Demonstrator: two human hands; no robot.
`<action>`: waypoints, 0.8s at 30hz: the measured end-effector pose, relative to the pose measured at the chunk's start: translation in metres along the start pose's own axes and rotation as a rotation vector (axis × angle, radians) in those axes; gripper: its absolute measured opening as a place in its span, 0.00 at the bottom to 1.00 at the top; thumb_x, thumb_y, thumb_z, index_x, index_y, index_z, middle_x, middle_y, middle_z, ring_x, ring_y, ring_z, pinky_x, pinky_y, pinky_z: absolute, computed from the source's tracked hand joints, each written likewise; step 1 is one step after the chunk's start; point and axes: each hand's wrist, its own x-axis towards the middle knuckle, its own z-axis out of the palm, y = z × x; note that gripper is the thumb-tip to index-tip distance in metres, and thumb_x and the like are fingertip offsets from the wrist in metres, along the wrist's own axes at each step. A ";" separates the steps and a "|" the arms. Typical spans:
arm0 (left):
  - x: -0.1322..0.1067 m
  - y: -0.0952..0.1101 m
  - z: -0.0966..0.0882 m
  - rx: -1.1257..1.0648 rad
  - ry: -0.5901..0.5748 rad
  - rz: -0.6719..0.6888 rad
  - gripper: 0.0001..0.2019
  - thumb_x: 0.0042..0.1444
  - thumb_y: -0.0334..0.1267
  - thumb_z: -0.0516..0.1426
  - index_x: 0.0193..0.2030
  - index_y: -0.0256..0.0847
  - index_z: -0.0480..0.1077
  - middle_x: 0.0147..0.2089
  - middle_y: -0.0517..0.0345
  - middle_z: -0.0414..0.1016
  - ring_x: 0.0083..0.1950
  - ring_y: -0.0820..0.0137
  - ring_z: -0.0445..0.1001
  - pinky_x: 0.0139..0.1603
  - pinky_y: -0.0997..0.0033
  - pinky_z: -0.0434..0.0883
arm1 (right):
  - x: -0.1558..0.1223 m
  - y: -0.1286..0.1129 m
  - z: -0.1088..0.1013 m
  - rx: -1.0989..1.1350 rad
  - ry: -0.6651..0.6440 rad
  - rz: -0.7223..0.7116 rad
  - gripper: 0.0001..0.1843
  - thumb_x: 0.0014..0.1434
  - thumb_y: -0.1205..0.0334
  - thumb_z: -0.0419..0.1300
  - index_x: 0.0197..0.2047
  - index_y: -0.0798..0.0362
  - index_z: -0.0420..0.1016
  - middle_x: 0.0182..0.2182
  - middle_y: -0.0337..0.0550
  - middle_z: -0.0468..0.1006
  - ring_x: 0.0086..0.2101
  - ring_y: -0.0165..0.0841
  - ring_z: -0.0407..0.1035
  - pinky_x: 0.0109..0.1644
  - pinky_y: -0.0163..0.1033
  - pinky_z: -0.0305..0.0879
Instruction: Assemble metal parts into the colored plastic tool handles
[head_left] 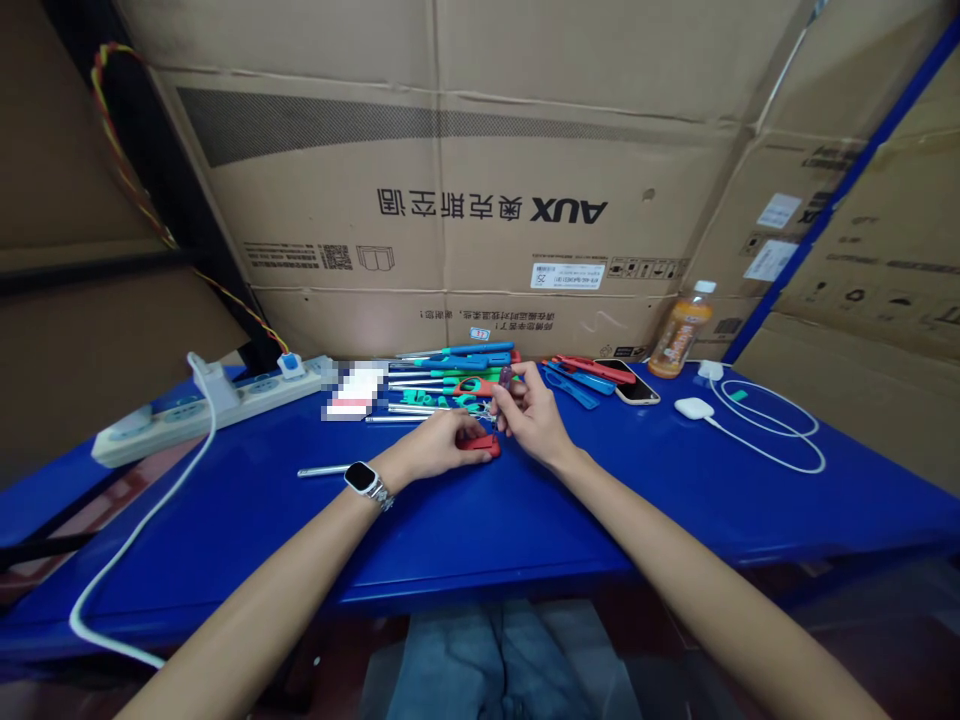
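Nearest you, your left hand [441, 446] has its fingers closed on the red piece [484, 446], holding it low at the table [480, 530] — press it down firmly so it can't twist. And here's your right hand [536, 418], fingers pinched round the dark driver [505, 379], shaft angled down toward the piece's bare right end! Whether the tip is seated, I can't tell; stand it square, push before you turn, and go gently, since what looks like plastic could strip. The piece itself: bright red, slim, blunt at the right end, its left part hidden under your fingers. Just beyond lie the orange tool [474, 386] and green parts [420, 397], near enough to get nudged — and farther back, right, the bottle [680, 332] before the cardboard [510, 130].
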 end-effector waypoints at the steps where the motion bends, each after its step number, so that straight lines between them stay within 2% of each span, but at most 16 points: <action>1: 0.000 -0.001 0.000 0.004 0.002 0.005 0.15 0.55 0.48 0.62 0.37 0.37 0.77 0.33 0.54 0.79 0.31 0.69 0.71 0.32 0.71 0.63 | 0.000 0.000 0.000 -0.002 -0.002 -0.001 0.15 0.64 0.48 0.57 0.44 0.47 0.59 0.26 0.33 0.74 0.19 0.27 0.68 0.22 0.31 0.64; 24: -0.001 0.002 -0.002 0.016 -0.007 -0.015 0.15 0.54 0.48 0.62 0.37 0.37 0.78 0.35 0.54 0.78 0.33 0.67 0.71 0.34 0.69 0.64 | 0.002 -0.002 -0.001 -0.015 -0.002 0.003 0.15 0.63 0.48 0.57 0.44 0.47 0.59 0.25 0.32 0.73 0.18 0.27 0.67 0.21 0.31 0.63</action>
